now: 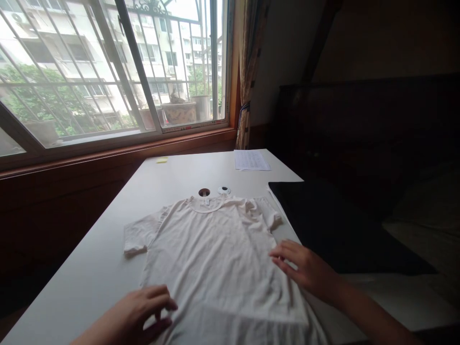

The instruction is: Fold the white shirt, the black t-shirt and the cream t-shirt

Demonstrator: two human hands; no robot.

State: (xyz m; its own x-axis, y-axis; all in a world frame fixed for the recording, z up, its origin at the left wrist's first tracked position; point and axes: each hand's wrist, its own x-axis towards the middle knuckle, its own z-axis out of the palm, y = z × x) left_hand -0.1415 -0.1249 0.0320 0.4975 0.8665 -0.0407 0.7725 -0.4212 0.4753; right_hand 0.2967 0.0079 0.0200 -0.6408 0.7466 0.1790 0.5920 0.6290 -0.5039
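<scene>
A white short-sleeved T-shirt (219,249) lies spread on the white table, its collar pointing away from me. Its left sleeve is flat, while the right sleeve and shoulder are bunched. Over the lower left part of the shirt is my left hand (143,309), fingers loosely bent and the thumb apart. My right hand (300,263) is at the shirt's right side, fingers stretched and thumb apart from them. Neither hand grips the cloth; whether the fingertips touch it I cannot tell. The hem's near edge is partly out of the picture.
Beyond the collar, the table (104,249) has a round cable hole (204,192) with its white cover (224,190) beside it. Printed sheets (251,160) and yellow sticky notes (162,159) lie at the far end. Folded black cloth (334,225) lies on the right. A barred window (108,72) stands behind.
</scene>
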